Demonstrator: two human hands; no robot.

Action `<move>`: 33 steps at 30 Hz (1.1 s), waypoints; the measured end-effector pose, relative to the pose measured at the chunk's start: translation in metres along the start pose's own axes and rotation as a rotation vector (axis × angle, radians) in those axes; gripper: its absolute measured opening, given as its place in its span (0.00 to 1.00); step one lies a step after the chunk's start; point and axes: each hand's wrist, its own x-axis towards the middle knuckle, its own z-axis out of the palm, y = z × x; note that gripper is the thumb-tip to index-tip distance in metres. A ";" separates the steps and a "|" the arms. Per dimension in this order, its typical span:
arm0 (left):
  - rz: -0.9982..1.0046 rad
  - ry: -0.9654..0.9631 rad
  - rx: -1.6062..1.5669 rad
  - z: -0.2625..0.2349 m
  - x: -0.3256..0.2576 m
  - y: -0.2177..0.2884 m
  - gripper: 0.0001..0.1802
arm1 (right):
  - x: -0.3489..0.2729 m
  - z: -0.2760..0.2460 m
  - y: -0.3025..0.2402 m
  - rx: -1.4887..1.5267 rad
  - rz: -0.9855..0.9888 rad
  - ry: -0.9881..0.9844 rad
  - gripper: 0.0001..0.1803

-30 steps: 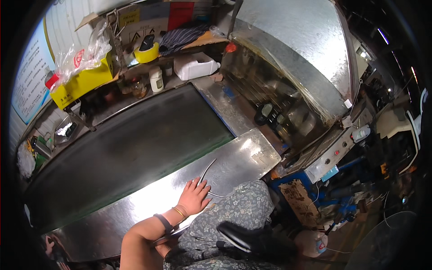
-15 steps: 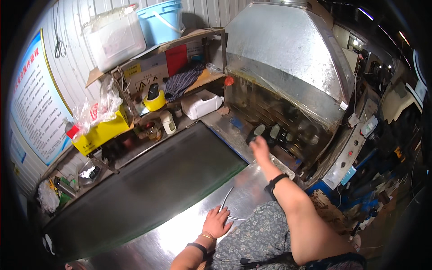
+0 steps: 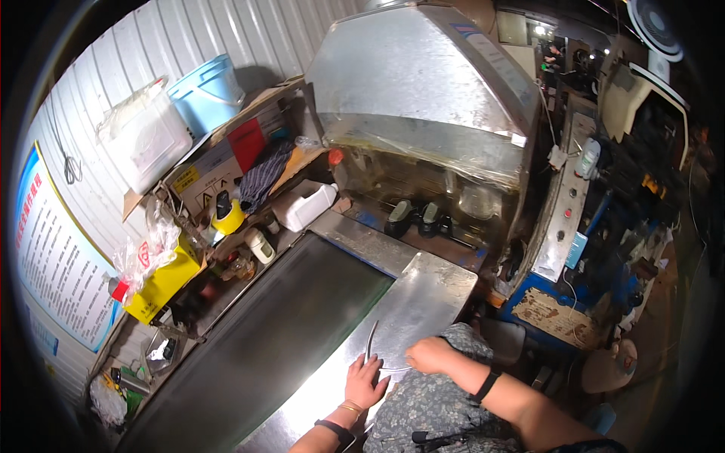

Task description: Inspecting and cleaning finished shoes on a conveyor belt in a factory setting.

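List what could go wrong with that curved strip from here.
The curved silvery strip could slip on the shiny metal surface, as the left hand lies open at it. Its upper end lies near the dark panel and might stray onto it. The right hand is bare, so any sharp end could nick it.

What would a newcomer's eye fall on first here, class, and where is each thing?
The large, sloping silver metal hood dominates the top centre. Below, on a shiny metal tabletop, the person's bare left hand rests at a thin, curved silvery strip, with the bare right hand close by. At left, a bright yellow rectangular box stands out.
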 end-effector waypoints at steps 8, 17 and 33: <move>-0.666 0.225 -2.495 -0.092 0.048 0.067 0.45 | 0.005 -0.007 -0.002 0.138 0.003 0.051 0.15; -0.100 -0.098 -1.984 -0.204 0.055 0.190 0.46 | 0.003 0.023 0.014 0.233 -0.238 0.340 0.15; 0.388 0.098 -1.816 -0.288 0.085 0.382 0.22 | -0.002 -0.004 -0.010 0.146 0.067 0.012 0.15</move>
